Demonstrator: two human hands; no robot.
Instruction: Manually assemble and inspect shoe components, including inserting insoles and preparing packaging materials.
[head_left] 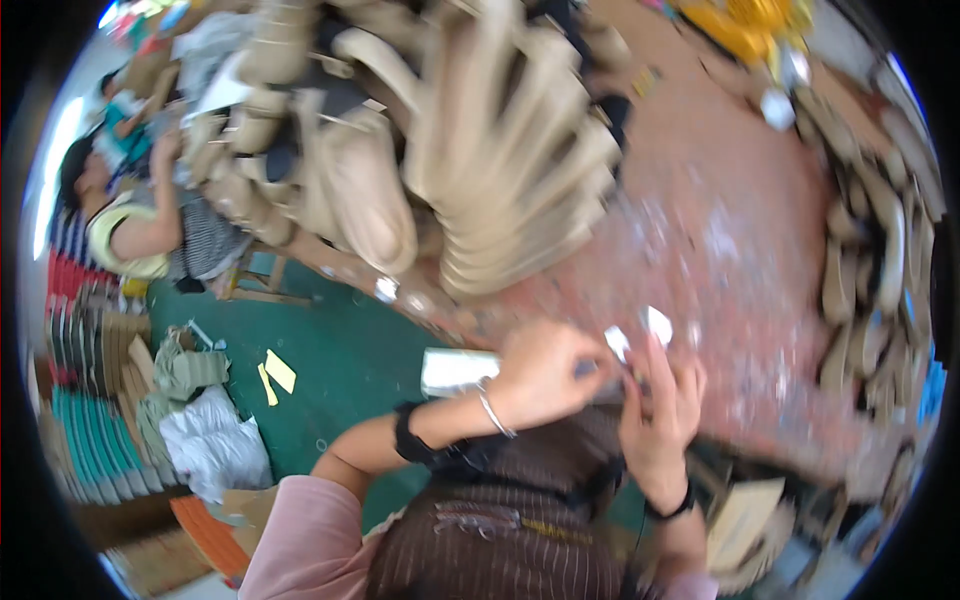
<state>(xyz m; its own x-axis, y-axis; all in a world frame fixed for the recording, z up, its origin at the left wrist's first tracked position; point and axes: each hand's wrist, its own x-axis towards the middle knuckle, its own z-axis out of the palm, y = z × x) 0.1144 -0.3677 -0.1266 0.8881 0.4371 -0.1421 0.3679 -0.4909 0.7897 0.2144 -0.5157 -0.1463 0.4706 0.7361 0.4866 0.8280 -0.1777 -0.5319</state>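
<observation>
My left hand reaches in over the near edge of the worktable, its fingers curled together in a pinch. Blur hides what they hold, if anything. Facing it, my right hand has thumb and fingers drawn together around a small white piece, close to the left fingertips. A second small white piece shows at the tip of a right finger; whether it is held or lies on the table cannot be told. Beyond my hands, a fanned stack of beige shoe insoles stands on the table, smeared by motion.
The reddish, worn worktable carries more beige shoe parts along its right side. A yellow bag lies at the far right. Another person sits at the far left. Stacked coloured sheets and a white bag are on the green floor.
</observation>
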